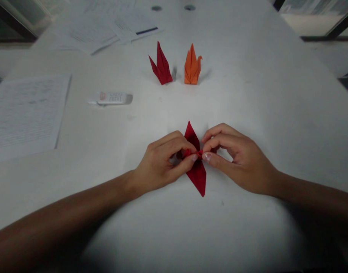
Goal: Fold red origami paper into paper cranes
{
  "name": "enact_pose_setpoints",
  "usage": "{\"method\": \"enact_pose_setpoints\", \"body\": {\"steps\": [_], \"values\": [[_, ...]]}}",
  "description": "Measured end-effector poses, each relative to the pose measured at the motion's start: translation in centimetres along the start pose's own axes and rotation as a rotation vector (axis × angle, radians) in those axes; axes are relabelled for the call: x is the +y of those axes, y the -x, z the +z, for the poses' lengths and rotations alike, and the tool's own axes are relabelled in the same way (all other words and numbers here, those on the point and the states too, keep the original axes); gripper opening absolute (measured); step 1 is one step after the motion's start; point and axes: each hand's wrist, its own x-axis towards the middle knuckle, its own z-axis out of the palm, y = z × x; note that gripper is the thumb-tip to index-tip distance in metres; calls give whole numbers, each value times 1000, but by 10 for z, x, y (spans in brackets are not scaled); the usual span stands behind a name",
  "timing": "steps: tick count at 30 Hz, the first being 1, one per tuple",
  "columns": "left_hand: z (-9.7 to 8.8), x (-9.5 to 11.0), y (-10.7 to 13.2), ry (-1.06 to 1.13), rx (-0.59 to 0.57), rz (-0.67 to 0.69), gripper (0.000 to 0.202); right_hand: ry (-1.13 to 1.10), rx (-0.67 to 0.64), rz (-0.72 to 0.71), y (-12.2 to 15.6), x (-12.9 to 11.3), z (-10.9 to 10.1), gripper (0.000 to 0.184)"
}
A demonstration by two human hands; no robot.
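Between my two hands is a red origami crane (199, 178), its two pointed wings spread, one away from me and one toward me. My left hand (168, 157) pinches the crane near its middle with thumb and index finger. From the other side, my right hand (236, 155) pinches the crane's centre with thumb and fingertips. The fingers partly hide the folded middle of the paper. Beyond my hands stand a second red paper figure (162, 68) with upright points and an orange origami crane (192, 68) with a curled tip.
A white tube (113, 98) lies on its side to the left on the white table (270, 98). A printed sheet (26, 113) lies at the far left. More loose papers (100, 26) overlap at the back left. Two round holes (189, 7) show at the far end.
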Motion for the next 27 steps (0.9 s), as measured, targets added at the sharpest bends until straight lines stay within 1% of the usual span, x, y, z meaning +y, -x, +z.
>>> {"method": "enact_pose_setpoints", "body": {"steps": [5, 11, 14, 16, 17, 18, 20, 24, 25, 27], "values": [[1, 0, 0, 37, -27, 25, 3, 75, 40, -23, 0, -2, 0, 4], [1, 1, 0, 85, -57, 64, 4, 121, 20, -48, 1, -3, 1, 6], [1, 1, 1, 63, -64, 47, 4, 166, 16, -73, 2, -2, 1, 7], [1, 1, 1, 29, -46, 28, 3, 188, 16, -83, 2, -4, 0, 8], [1, 0, 1, 10, -29, 21, 3, 179, 6, -65, 2, -5, -1, 8], [1, 0, 2, -7, -12, 20, 3, 150, -15, -25, 2, -7, -2, 7], [2, -1, 3, -31, 12, 38, 4, 43, -89, 119, 0, -11, -5, 7], [4, -2, 6, -58, 17, 100, 10, -199, -248, 437, -3, -14, -10, 21], [5, -2, 7, -64, 9, 111, 10, -253, -280, 492, -4, -14, -11, 23], [5, -2, 8, -76, -1, 134, 11, -353, -325, 557, -4, -13, -11, 25]]}}
